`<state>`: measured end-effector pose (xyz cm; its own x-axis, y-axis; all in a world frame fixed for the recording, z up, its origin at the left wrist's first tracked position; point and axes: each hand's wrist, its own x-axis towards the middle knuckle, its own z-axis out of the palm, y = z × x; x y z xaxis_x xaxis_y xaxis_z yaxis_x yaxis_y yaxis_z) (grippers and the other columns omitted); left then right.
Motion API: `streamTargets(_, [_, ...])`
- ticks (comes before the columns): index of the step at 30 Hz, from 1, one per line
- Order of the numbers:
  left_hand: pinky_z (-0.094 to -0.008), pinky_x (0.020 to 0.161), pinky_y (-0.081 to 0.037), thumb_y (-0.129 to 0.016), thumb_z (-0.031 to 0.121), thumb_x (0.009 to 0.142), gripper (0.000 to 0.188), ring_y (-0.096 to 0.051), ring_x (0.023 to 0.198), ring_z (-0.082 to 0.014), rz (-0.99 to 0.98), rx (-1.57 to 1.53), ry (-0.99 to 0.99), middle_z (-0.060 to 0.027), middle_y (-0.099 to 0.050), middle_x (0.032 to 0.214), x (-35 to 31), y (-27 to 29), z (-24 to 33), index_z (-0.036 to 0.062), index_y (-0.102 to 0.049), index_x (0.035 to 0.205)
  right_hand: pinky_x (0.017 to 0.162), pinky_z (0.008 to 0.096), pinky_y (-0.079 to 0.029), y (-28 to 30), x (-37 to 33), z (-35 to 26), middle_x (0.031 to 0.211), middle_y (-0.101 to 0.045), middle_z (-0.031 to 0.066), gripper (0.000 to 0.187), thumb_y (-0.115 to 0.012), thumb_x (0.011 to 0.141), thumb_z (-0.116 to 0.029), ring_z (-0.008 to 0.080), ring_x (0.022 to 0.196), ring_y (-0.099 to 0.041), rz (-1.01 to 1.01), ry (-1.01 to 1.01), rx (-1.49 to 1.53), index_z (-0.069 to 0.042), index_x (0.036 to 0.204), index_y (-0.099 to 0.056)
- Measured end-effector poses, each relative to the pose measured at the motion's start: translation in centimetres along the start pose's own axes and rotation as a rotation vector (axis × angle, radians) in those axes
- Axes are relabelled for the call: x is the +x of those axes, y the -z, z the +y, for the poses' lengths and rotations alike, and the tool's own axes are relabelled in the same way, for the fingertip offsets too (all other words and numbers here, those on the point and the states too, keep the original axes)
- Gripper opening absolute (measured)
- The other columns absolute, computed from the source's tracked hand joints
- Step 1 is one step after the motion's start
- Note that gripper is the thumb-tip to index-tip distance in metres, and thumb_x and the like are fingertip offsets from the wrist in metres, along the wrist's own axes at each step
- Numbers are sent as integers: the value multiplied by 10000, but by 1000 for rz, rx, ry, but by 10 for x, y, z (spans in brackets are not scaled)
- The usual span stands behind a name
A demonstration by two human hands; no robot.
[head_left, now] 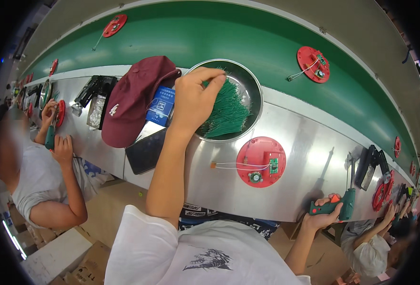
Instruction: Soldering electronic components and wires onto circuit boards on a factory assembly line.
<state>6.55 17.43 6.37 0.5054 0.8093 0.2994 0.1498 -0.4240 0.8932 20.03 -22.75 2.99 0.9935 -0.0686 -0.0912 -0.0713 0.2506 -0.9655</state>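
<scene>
My left hand (pixel 198 97) reaches over a round steel bowl (pixel 258 102); thumb and forefinger are pinched together above a heap of thin green wires (pixel 229 111) in it. Whatever sits between those fingertips is too small to make out. At the lower right, my right hand (pixel 321 219) is wrapped round a green soldering gun (pixel 347 206) with an orange trigger, its thin metal tip pointing up and away from me. Between the hands, a round red plastic piece (pixel 248 161) lies on the steel bench, carrying a small green circuit board and pale wires that end in an orange connector.
Left of the bowl lie a maroon cap (pixel 134 104), a blue box (pixel 161 107) and a dark phone (pixel 145 151). Behind runs a green conveyor belt (pixel 210 28) bearing red discs (pixel 313 64). A black stand (pixel 369 166) is at right. People work on both sides.
</scene>
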Motion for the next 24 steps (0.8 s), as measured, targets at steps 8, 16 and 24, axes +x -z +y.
streamTargets(8, [-210, 606, -472, -706, 86, 870, 160, -608, 650, -84, 9, -378, 85, -56, -706, 763, -2, 10, -1, -38, -743, 964, 503, 255, -368, -9, -1, -6, 642, -495, 27, 361, -469, 1008, -384, 121, 536, -457, 16, -36, 73, -34, 974, -555])
streamTargets(16, [-239, 599, -483, -675, 84, 873, 142, -618, 654, -91, -67, -296, 102, -60, -701, 747, -16, 5, -1, -24, -735, 943, 478, 252, -376, 24, 5, 5, 625, -483, 7, 366, -460, 1003, -413, 107, 510, -449, -18, -42, 104, -67, 961, -571])
streamTargets(24, [-282, 609, -483, -664, 46, 854, 82, -629, 665, -167, -133, -77, -69, -113, -679, 782, -114, -15, 66, -19, -695, 894, 420, 296, -437, 1, -7, 4, 925, -614, 160, 358, -499, 987, -295, 164, 489, -531, -299, 144, 24, 41, 1106, -537])
